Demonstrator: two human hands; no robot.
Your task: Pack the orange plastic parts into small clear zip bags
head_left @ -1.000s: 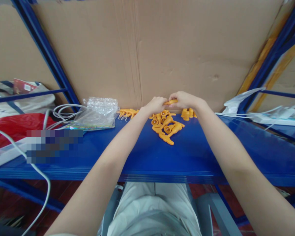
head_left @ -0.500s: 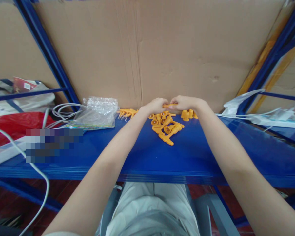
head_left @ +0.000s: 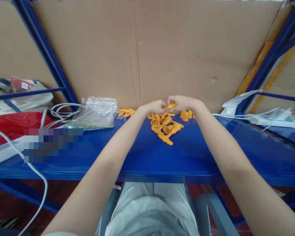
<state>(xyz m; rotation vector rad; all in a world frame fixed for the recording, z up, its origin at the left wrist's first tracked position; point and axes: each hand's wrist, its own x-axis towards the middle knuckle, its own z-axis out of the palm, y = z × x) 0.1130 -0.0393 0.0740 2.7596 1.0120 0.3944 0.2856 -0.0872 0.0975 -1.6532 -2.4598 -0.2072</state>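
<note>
Between my two hands, above the back of the blue table, is a small orange-yellow plastic piece [head_left: 170, 106]. My right hand [head_left: 180, 102] is closed around its right end. The fingers of my left hand [head_left: 158, 106] pinch its left end. Just below my hands lies a heap of orange-yellow plastic parts [head_left: 166, 126], several with round cup-like ends and some with ridged, curved handles. Orange cylindrical parts [head_left: 185, 115] stand beside my right wrist. By my left forearm rest orange parts with metal corkscrew-like coils [head_left: 124, 114].
Clear plastic bags [head_left: 98, 113] lie at the back left, near white cables [head_left: 64, 106] and a red bag [head_left: 12, 126]. A white power strip [head_left: 280, 119] sits at the right. Cardboard [head_left: 174, 49] walls the back between blue posts [head_left: 44, 49]. The blue table's [head_left: 162, 164] front edge is before my lap.
The held piece has turned from nearly level to tilted, its right end higher, and shows more of its body. Both hands stay close together over the heap, with the fingers shifted slightly.
</note>
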